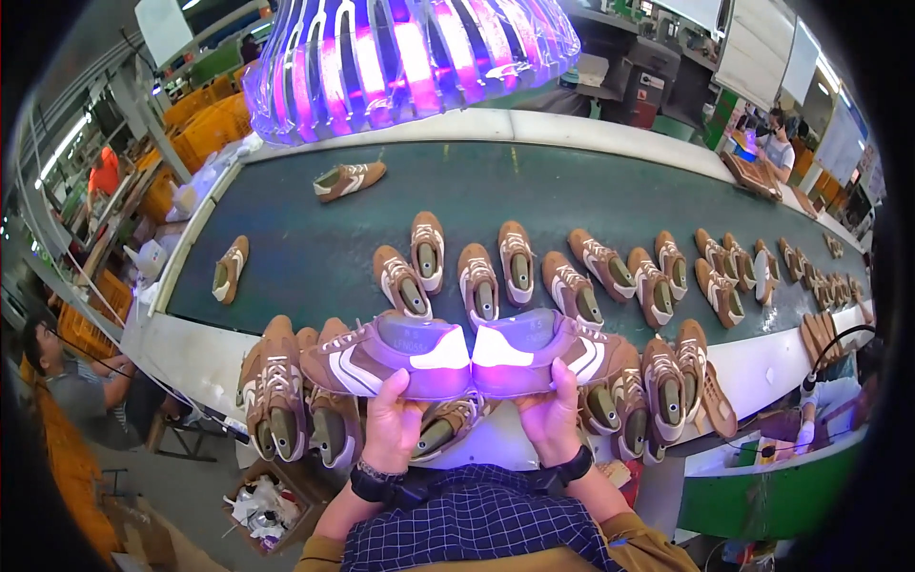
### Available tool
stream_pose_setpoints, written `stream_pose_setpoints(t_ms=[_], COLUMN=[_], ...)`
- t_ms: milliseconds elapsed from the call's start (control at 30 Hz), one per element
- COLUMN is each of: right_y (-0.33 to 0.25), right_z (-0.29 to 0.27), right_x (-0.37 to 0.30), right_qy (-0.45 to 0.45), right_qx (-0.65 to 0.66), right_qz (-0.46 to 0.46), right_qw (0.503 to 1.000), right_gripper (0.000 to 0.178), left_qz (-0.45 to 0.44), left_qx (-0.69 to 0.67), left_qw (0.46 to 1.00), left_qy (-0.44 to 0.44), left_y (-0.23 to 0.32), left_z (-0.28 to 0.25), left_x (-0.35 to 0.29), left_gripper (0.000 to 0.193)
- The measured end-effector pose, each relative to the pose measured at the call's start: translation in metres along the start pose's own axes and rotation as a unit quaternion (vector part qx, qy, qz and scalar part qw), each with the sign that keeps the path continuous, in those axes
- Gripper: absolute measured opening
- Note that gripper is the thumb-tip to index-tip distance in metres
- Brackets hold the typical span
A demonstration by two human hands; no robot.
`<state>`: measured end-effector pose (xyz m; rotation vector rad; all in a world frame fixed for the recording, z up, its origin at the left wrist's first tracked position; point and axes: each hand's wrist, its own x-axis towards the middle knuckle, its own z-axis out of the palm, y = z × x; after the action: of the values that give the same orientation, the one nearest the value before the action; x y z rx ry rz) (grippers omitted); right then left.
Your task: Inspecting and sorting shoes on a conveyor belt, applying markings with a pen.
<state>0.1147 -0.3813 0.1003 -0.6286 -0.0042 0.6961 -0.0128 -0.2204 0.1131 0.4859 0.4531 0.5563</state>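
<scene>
Left hand (393,419) grips left sneaker (386,356), right hand (551,412) grips right sneaker (553,351), heels touching; likely light, semi-stiff, best held under sole. Conveyor belt (315,257) beyond.

Dark-green conveyor belt (315,248) — brown sneakers (477,281) scattered.

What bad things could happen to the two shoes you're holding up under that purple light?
The left hand and right hand each grip one brown shoe, left shoe and right shoe, only from below, so one might slip. A falling shoe could knock the crowded shoes on the white ledge, maybe off its edge.
</scene>
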Motion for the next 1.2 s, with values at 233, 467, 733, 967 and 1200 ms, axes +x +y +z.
stream_pose_setpoints(t_ms=[233, 467, 733, 967, 1200], right_y=[0.002, 0.001, 0.002, 0.000, -0.015], right_z=[-0.007, -0.009, -0.016, -0.020, -0.017], right_x=[0.002, 0.001, 0.001, -0.002, -0.006], right_qy=[0.008, 0.014, 0.011, 0.006, -0.003], right_qx=[-0.004, 0.003, -0.004, -0.020, -0.059], right_qz=[-0.008, -0.009, -0.017, -0.032, -0.009], right_qw=[1.000, 1.000, 1.000, 0.999, 0.998], right_gripper=[0.047, 0.043, 0.041, 0.039, 0.041], left_qz=[-0.011, -0.013, 0.003, 0.009, 0.061], left_qx=[-0.012, -0.017, 0.003, 0.027, 0.072], left_qw=[1.000, 1.000, 1.000, 1.000, 0.995], left_qy=[0.007, 0.010, -0.016, 0.000, -0.017], left_y=[-0.006, -0.011, -0.017, -0.019, -0.016], left_z=[-0.001, 0.000, 0.002, 0.001, 0.012], left_x=[0.004, 0.004, 0.005, 0.004, 0.000], left_gripper=[0.047, 0.047, 0.049, 0.049, 0.055])
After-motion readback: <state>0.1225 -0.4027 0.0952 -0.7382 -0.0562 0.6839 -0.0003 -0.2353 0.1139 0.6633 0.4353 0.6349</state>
